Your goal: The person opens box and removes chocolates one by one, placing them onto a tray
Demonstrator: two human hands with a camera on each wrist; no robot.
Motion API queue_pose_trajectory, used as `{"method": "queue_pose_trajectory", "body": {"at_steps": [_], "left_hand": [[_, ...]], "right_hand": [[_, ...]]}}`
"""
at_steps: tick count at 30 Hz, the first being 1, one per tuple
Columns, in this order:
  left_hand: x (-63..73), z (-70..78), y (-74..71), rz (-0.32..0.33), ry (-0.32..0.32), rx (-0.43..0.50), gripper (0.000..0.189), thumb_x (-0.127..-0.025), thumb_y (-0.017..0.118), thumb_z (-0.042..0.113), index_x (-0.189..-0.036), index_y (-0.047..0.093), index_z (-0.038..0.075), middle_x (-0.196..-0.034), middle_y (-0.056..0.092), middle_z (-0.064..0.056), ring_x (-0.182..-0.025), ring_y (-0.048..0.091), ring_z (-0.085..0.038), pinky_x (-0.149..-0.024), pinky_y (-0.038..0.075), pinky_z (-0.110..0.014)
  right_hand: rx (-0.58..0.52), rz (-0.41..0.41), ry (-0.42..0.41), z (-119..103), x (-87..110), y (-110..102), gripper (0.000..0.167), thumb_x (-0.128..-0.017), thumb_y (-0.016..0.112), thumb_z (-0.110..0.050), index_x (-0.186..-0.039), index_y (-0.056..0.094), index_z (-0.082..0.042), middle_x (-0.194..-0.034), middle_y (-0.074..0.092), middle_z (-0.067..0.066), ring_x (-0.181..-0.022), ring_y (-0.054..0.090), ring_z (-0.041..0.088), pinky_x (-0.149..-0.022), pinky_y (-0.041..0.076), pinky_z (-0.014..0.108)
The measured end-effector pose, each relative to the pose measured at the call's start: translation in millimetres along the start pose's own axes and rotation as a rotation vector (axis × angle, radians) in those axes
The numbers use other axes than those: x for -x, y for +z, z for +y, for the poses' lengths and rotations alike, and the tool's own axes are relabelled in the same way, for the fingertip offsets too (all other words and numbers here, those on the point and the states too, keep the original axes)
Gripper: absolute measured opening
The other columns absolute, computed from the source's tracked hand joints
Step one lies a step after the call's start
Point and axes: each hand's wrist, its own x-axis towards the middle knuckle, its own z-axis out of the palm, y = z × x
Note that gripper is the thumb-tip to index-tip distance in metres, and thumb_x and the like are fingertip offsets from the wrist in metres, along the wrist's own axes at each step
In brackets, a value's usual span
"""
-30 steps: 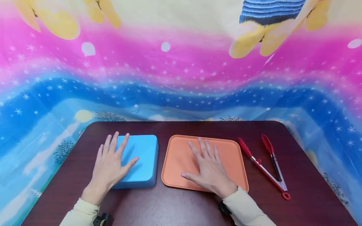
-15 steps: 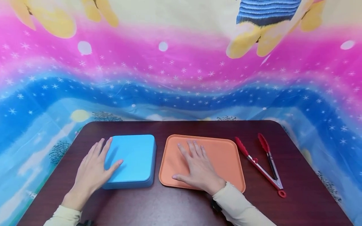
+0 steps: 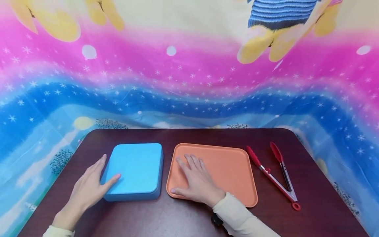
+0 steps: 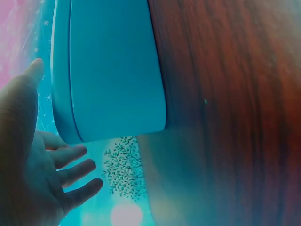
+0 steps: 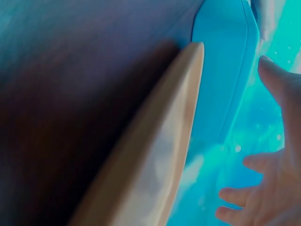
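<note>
A blue lidded box [image 3: 136,168] lies left of centre on the dark wood table. My left hand [image 3: 87,189] is at its left side, fingers spread, with the thumb reaching over the near left corner. In the left wrist view the fingers stay straight beside the box [image 4: 113,70] and hold nothing. My right hand [image 3: 198,184] hovers over the left part of an orange tray [image 3: 231,168], fingers extended. The right wrist view shows a gap between this hand [image 5: 268,183] and the tray rim [image 5: 188,117].
Red-tipped tongs [image 3: 278,184] lie spread apart on the table [image 3: 177,219], right of the tray. Behind the table hangs a patterned pink and blue cloth [image 3: 189,72]. A narrow strip of table separates box and tray.
My left hand has moved left and toward me, from above the box to its left side. The right hand has shifted left over the tray. Box, tray and tongs stay put.
</note>
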Motion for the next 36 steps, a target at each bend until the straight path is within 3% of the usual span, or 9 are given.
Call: {"method": "queue_pose_trajectory", "body": {"at_steps": [9,15,17,19,21,24,26,28,36], "left_hand": [[2.0,-10.5,3.4,-0.148,-0.025,0.089,0.106,-0.095,0.060,0.061,-0.163,0.000,0.005,-0.158,0.031,-0.035,-0.139,0.034,-0.060,-0.096,0.039,-0.079],[2.5,-11.8,3.8,-0.208,-0.002,0.188,0.114,-0.090,0.070,0.054,-0.162,-0.003,0.004,-0.162,0.021,-0.035,-0.141,0.033,-0.060,-0.103,0.039,-0.074],[4.9,-13.7,3.6,-0.223,0.009,0.223,0.117,-0.089,0.074,0.050,-0.162,-0.005,0.004,-0.163,0.018,-0.035,-0.141,0.034,-0.059,-0.104,0.041,-0.070],[7.7,-16.9,3.9,-0.232,0.021,0.261,0.118,-0.088,0.077,0.045,-0.162,-0.007,0.007,-0.165,0.014,-0.033,-0.143,0.033,-0.058,-0.106,0.049,-0.050],[10.3,-19.8,5.0,-0.242,0.032,0.300,0.120,-0.087,0.079,0.041,-0.162,-0.009,0.011,-0.167,0.010,-0.031,-0.145,0.030,-0.057,-0.104,0.048,-0.039],[12.4,-22.7,7.8,-0.253,0.044,0.362,0.124,-0.084,0.082,0.035,-0.162,-0.013,0.015,-0.168,0.004,-0.029,-0.149,0.021,-0.057,-0.105,0.041,-0.042],[13.4,-23.4,10.1,-0.254,0.045,0.392,0.126,-0.083,0.083,0.033,-0.161,-0.014,0.015,-0.168,0.002,-0.030,-0.148,0.019,-0.059,-0.105,0.037,-0.059],[14.0,-24.0,12.1,-0.247,0.039,0.411,0.128,-0.082,0.084,0.031,-0.161,-0.015,0.015,-0.167,0.002,-0.031,-0.147,0.018,-0.061,-0.102,0.033,-0.071],[17.4,-27.1,17.5,-0.202,0.001,0.423,0.124,-0.083,0.083,0.031,-0.162,-0.011,0.015,-0.166,0.007,-0.035,-0.146,0.019,-0.062,-0.101,0.033,-0.076]], "right_hand": [[0.002,-0.046,-0.036,-16.6,-1.5,10.6,0.106,-0.080,0.069,-0.072,-0.162,0.024,-0.023,-0.165,0.033,0.013,-0.155,0.026,0.034,-0.128,0.025,0.050],[-0.026,-0.103,-0.054,-26.3,-4.9,16.4,0.111,-0.080,0.069,-0.072,-0.163,0.021,-0.016,-0.165,0.033,0.010,-0.155,0.028,0.029,-0.127,0.028,0.049],[-0.052,-0.120,-0.059,-29.3,-5.9,18.3,0.112,-0.081,0.071,-0.071,-0.163,0.019,-0.015,-0.165,0.034,0.009,-0.153,0.031,0.027,-0.125,0.030,0.049],[-0.080,-0.139,-0.061,-32.3,-7.0,20.1,0.114,-0.081,0.071,-0.070,-0.164,0.017,-0.014,-0.165,0.034,0.008,-0.152,0.033,0.026,-0.124,0.031,0.050],[-0.118,-0.154,-0.065,-34.9,-8.2,21.9,0.115,-0.081,0.072,-0.068,-0.164,0.014,-0.013,-0.166,0.032,0.008,-0.151,0.034,0.026,-0.124,0.031,0.051],[-0.195,-0.179,-0.065,-38.5,-10.6,23.6,0.116,-0.082,0.074,-0.064,-0.164,0.010,-0.013,-0.168,0.027,0.007,-0.153,0.032,0.024,-0.124,0.029,0.054],[-0.245,-0.188,-0.060,-40.7,-12.6,24.4,0.116,-0.083,0.076,-0.061,-0.164,0.009,-0.012,-0.168,0.027,0.006,-0.154,0.031,0.022,-0.124,0.028,0.055],[-0.281,-0.192,-0.050,-42.9,-14.9,25.2,0.116,-0.083,0.077,-0.058,-0.164,0.008,-0.011,-0.162,0.038,0.006,-0.150,0.037,0.018,-0.125,0.028,0.054],[-0.332,-0.114,0.005,-52.3,-23.2,34.7,0.117,-0.079,0.084,-0.050,-0.162,0.016,-0.003,-0.161,0.038,0.012,-0.148,0.039,0.023,-0.121,0.038,0.045]]}}
